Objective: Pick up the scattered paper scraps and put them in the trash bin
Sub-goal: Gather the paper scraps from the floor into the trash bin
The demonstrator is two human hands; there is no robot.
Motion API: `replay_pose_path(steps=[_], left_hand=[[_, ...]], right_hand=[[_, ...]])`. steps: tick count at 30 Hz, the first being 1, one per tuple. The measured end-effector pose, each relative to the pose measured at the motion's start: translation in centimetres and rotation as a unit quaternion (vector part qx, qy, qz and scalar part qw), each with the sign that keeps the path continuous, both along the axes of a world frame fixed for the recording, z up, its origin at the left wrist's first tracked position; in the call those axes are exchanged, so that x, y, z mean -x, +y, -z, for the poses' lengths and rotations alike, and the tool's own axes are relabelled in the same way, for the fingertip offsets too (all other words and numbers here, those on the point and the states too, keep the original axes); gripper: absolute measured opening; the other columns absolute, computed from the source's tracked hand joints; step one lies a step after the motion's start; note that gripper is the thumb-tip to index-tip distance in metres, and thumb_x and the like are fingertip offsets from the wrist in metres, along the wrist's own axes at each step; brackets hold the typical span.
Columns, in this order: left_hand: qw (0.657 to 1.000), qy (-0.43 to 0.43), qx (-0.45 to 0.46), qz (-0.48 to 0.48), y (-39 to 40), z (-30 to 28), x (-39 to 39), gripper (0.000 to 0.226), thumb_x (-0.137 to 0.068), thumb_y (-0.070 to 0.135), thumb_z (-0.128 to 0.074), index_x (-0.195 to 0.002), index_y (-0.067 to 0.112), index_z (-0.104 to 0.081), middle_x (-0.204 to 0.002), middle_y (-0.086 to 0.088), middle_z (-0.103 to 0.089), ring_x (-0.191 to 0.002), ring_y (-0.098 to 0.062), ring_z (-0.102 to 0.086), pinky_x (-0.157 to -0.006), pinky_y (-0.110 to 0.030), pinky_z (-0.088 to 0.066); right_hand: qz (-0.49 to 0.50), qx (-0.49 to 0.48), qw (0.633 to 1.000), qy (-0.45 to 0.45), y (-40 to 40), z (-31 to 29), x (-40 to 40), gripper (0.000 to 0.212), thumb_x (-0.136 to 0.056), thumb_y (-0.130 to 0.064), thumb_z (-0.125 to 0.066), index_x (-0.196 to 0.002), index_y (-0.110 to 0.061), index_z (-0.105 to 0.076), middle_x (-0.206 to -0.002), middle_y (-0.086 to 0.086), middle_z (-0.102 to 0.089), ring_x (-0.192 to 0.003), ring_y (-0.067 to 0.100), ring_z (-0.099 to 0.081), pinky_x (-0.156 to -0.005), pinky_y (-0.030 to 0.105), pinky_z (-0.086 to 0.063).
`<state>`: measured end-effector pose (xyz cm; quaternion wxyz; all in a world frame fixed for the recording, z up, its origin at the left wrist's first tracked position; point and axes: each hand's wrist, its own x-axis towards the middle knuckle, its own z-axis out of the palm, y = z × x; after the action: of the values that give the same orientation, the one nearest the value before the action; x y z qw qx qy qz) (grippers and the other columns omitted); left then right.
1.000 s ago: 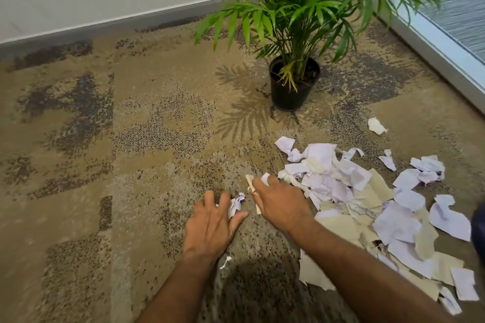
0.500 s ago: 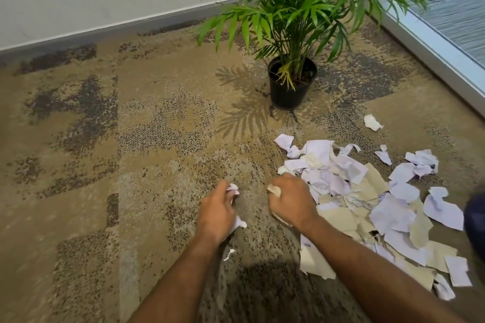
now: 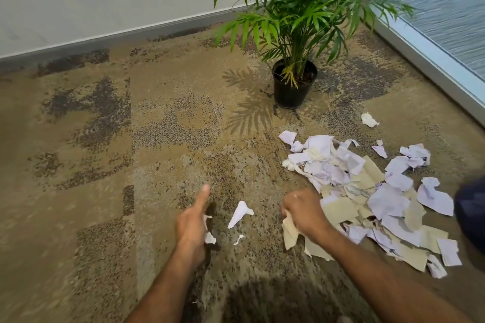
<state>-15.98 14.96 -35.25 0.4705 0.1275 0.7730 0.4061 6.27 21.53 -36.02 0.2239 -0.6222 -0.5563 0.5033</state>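
Dropping from left hand [image 3: 193, 225]: white scrap [image 3: 240, 214] (previously held).

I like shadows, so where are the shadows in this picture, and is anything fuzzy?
Head view: the potted plant throws a leafy shadow leftward on the carpet; a big dark shadow sits at the bottom edge between the arms. The left hand and the picture's left side look smeared; the paper scraps look sharper.

carpet [image 3: 91, 204] left: open | right: scrap pile [image 3: 367, 186], potted plant [image 3: 292, 86]
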Motion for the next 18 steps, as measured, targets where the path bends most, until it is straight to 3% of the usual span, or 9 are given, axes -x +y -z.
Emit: replay_pose_path(steps=[2, 3, 5, 6, 9, 11, 13, 16, 18], left_hand=[[0.985, 0.129, 0.047, 0.101, 0.0, 0.7, -0.3, 0.045, -0.087, 0.050, -0.067, -0.071, 0.009, -0.056, -0.066, -0.010, -0.061, -0.052, -0.013, -0.044, -0.054, -0.027, -0.045], [0.980, 0.146, 0.054, 0.125, 0.0, 0.7, -0.7, 0.040, -0.089, 0.041, -0.069, -0.071, 0.007, -0.059, -0.067, -0.011, -0.064, -0.053, -0.015, -0.049, -0.053, -0.031, -0.052], [0.974, 0.162, 0.043, 0.153, 0.1, 0.7, -1.3, 0.036, -0.092, 0.037, -0.066, -0.068, 0.011, -0.059, -0.064, -0.006, -0.062, -0.054, -0.018, -0.054, -0.056, -0.039, -0.058], [0.963, 0.192, 0.035, 0.187, 0.2, 0.5, -1.7, 0.040, -0.093, 0.042, -0.063, -0.065, 0.014, -0.055, -0.061, -0.002, -0.057, -0.052, -0.016, -0.050, -0.052, -0.033, -0.053], [0.878, 0.324, 0.035, 0.349, 1.0, -0.5, -2.9, 0.044, -0.097, 0.054, -0.047, -0.068, 0.021, -0.049, -0.062, 0.007, -0.050, -0.050, -0.006, -0.042, -0.044, -0.017, -0.032], [0.850, 0.357, 0.042, 0.385, 1.8, -0.9, -3.2, 0.039, -0.100, 0.053, -0.039, -0.078, 0.021, -0.047, -0.064, 0.008, -0.049, -0.051, -0.004, -0.043, -0.041, -0.015, -0.027], [0.851, 0.353, 0.047, 0.386, 2.6, -0.8, -3.0, 0.031, -0.102, 0.050, -0.038, -0.089, 0.023, -0.046, -0.066, 0.008, -0.050, -0.052, -0.004, -0.044, -0.039, -0.015, -0.028], [0.849, 0.309, 0.049, 0.426, 2.8, -0.2, -2.6, 0.025, -0.098, 0.051, -0.045, -0.108, 0.027, -0.044, -0.079, 0.005, -0.063, -0.066, -0.009, -0.060, -0.053, -0.019, -0.044], [0.798, 0.331, 0.067, 0.498, 2.9, 0.2, -2.6, 0.038, -0.092, 0.054, -0.055, -0.114, 0.027, -0.039, -0.091, -0.001, -0.067, -0.079, -0.019, -0.065, -0.069, -0.033, -0.054]], right_hand=[[-0.054, 0.002, 0.997, -0.061, -1.5, -0.4, 0.7, 0.051, -0.081, -0.045, -0.072, -0.046, -0.018, -0.047, -0.039, -0.010, -0.043, -0.034, 0.005, -0.030, -0.043, 0.022, -0.035], [-0.076, 0.002, 0.993, -0.095, -2.1, -0.2, 0.9, 0.056, -0.073, -0.060, -0.073, -0.048, -0.016, -0.050, -0.040, -0.010, -0.045, -0.034, 0.006, -0.032, -0.042, 0.022, -0.038], [-0.127, -0.011, 0.978, -0.165, -3.1, -0.1, 1.3, 0.061, -0.062, -0.073, -0.071, -0.057, -0.014, -0.056, -0.048, -0.007, -0.054, -0.040, 0.008, -0.043, -0.049, 0.025, -0.047], [-0.169, -0.042, 0.963, -0.207, -3.5, 0.1, 1.5, 0.059, -0.062, -0.077, -0.068, -0.061, -0.018, -0.057, -0.054, -0.008, -0.059, -0.046, 0.007, -0.049, -0.056, 0.025, -0.050], [-0.312, -0.189, 0.889, -0.277, -4.5, 0.3, 2.3, 0.046, -0.076, -0.072, -0.057, -0.090, -0.028, -0.066, -0.078, -0.009, -0.072, -0.070, 0.009, -0.065, -0.084, 0.029, -0.052], [-0.386, -0.265, 0.838, -0.281, -4.7, 0.9, 3.2, 0.039, -0.085, -0.063, -0.053, -0.104, -0.029, -0.060, -0.083, -0.005, -0.072, -0.073, 0.016, -0.068, -0.080, 0.036, -0.056], [-0.436, -0.300, 0.802, -0.276, -4.6, 1.3, 4.2, 0.029, -0.089, -0.053, -0.054, -0.105, -0.029, -0.052, -0.080, -0.002, -0.070, -0.071, 0.023, -0.067, -0.072, 0.040, -0.058], [-0.440, -0.279, 0.807, -0.279, -4.2, 1.2, 4.9, 0.022, -0.092, -0.045, -0.051, -0.101, -0.028, -0.062, -0.082, 0.002, -0.068, -0.074, 0.027, -0.066, -0.071, 0.041, -0.057], [-0.419, -0.260, 0.830, -0.260, -4.2, 1.3, 5.1, 0.022, -0.092, -0.038, -0.052, -0.097, -0.025, -0.068, -0.088, 0.003, -0.069, -0.076, 0.027, -0.067, -0.070, 0.040, -0.057]])
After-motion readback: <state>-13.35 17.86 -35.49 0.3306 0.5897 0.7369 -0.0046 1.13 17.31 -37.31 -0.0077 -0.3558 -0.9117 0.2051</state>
